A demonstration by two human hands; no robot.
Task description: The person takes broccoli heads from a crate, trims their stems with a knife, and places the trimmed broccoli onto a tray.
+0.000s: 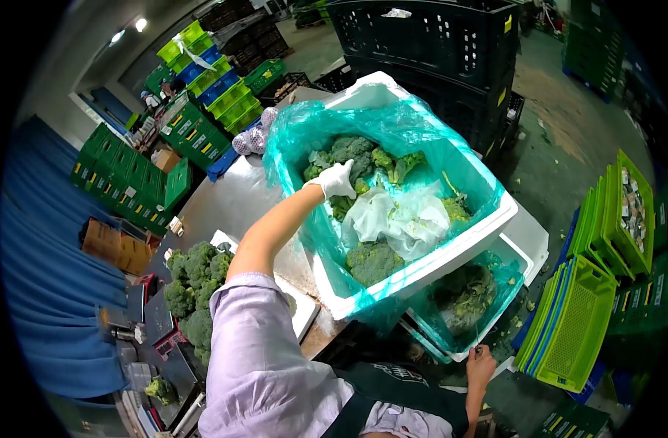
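Lilac sleeve [264, 350] foremost; left hand [334, 179] touches broccoli [353, 151]; right hand [481, 366] curled; each grip unclear.

- L hand [335, 179], white-gloved, inside lg. foam box [451, 241], on broccoli [352, 152] at far L.
- Box lined w/ teal plastic [290, 139]; crumpled whitish film [403, 223] mid-box; another head [375, 263] near side.
- R hand [481, 366], bare, just by 2nd lined box [527, 264]; fingers curled round slim tool [478, 340], type unclear.
- Metal tabletop [220, 197] L; broccoli pile [200, 274] nearer, partly behind L sleeve [253, 343].
- Blk crates [429, 44] far; lime crates [578, 321] R.
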